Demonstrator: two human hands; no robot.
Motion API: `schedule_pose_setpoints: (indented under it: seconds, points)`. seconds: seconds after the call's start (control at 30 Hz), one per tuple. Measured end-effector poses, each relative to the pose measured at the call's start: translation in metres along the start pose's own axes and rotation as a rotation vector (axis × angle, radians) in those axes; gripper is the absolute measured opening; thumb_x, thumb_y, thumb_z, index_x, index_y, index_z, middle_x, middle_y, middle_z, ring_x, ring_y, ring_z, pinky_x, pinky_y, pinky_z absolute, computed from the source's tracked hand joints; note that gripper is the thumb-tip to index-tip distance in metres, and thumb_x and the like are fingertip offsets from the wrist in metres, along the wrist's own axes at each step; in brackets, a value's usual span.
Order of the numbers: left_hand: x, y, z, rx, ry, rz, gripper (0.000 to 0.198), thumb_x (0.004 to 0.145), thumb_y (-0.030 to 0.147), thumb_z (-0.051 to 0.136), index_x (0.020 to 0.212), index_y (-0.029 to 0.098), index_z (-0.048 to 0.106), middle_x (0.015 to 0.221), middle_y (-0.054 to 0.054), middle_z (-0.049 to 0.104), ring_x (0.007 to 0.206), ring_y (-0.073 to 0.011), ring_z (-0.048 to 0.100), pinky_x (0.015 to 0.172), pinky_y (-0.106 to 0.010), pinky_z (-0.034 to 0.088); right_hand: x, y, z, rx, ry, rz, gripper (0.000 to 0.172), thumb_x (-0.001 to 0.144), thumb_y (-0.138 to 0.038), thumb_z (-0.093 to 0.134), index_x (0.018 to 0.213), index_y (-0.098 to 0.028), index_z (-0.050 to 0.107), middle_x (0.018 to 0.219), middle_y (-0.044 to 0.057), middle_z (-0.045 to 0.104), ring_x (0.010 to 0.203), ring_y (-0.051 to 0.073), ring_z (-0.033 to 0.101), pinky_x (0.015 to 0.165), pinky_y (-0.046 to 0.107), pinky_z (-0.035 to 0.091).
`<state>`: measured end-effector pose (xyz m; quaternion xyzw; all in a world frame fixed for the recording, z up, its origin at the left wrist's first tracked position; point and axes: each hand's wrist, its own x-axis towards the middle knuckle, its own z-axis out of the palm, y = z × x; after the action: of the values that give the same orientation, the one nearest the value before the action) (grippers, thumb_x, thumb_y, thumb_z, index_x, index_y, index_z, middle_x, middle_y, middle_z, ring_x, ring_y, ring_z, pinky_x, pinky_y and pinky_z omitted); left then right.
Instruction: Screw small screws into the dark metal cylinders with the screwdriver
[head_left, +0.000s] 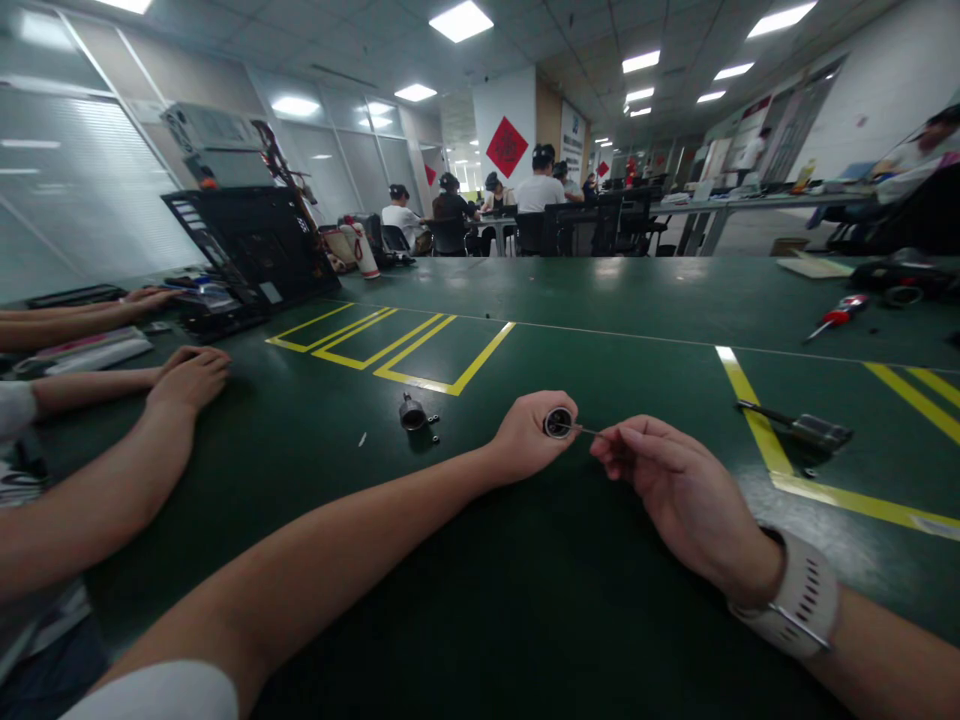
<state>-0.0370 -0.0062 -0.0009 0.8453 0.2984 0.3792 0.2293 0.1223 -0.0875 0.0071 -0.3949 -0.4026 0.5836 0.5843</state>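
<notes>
Wrapped in my left hand (pixel 529 437) is a small round metal housing (pixel 557 423), its open end turned towards me with a dark inside. My right hand (pixel 667 475), with a watch on the wrist, pinches a thin metal rod (pixel 587 431) between thumb and fingers. The rod's far end reaches the housing's opening; whether it touches anything inside I cannot tell. To the left of my hands, a dark cylindrical metal part (pixel 412 412) rests on the table, with a few tiny metal pieces (pixel 433 419) beside it.
Yellow tape (pixel 420 383) marks boxes on the green table (pixel 360 550). At right lie a dark tool with a clear block (pixel 817 432) and a red-handled screwdriver (pixel 838 316). A co-worker's hands (pixel 191 378) rest at left, near a black equipment panel (pixel 251 245).
</notes>
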Motion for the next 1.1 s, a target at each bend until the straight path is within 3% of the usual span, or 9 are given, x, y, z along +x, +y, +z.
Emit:
schedule_pose_setpoints:
  seconds: [0.23, 0.37, 0.77, 1.1]
  points:
    - [-0.0008, -0.0036, 0.0007, 0.204, -0.009, -0.076, 0.004, 0.074, 0.016, 0.055, 0.071, 0.016, 0.054, 0.068, 0.002, 0.053, 0.065, -0.0118, 0.05, 0.06, -0.023, 0.037, -0.0068, 0.001, 0.0014, -0.124, 0.045, -0.099, 0.01, 0.077, -0.027, 0.064, 0.072, -0.02, 0.068, 0.075, 0.002, 0.065, 0.074, 0.017, 0.053, 0.069, 0.031, 0.038]
    - [-0.0019, -0.0032, 0.0003, 0.295, -0.062, -0.04, 0.003, 0.074, 0.014, 0.054, 0.072, 0.016, 0.055, 0.071, 0.001, 0.054, 0.068, -0.0132, 0.051, 0.061, -0.025, 0.036, -0.0072, 0.0018, 0.0023, -0.146, 0.024, -0.09, 0.009, 0.075, -0.027, 0.066, 0.072, -0.019, 0.069, 0.076, 0.003, 0.065, 0.075, 0.018, 0.054, 0.069, 0.032, 0.038]
    - [0.0009, -0.0023, 0.0007, -0.03, -0.031, -0.063, 0.009, 0.072, 0.019, 0.059, 0.068, 0.015, 0.051, 0.064, 0.004, 0.05, 0.059, -0.0091, 0.047, 0.057, -0.021, 0.037, 0.0004, 0.0004, -0.0018, 0.005, 0.024, -0.007, 0.013, 0.076, -0.027, 0.06, 0.07, -0.018, 0.066, 0.073, 0.005, 0.065, 0.07, 0.018, 0.055, 0.064, 0.032, 0.042]
    - [-0.002, -0.0029, 0.0, 0.277, -0.09, -0.031, 0.004, 0.074, 0.013, 0.055, 0.072, 0.016, 0.055, 0.071, 0.001, 0.055, 0.068, -0.0126, 0.051, 0.062, -0.024, 0.037, -0.0059, 0.0014, 0.0027, -0.105, 0.031, -0.059, 0.009, 0.074, -0.025, 0.066, 0.069, -0.019, 0.068, 0.073, 0.003, 0.065, 0.073, 0.018, 0.054, 0.068, 0.031, 0.039]
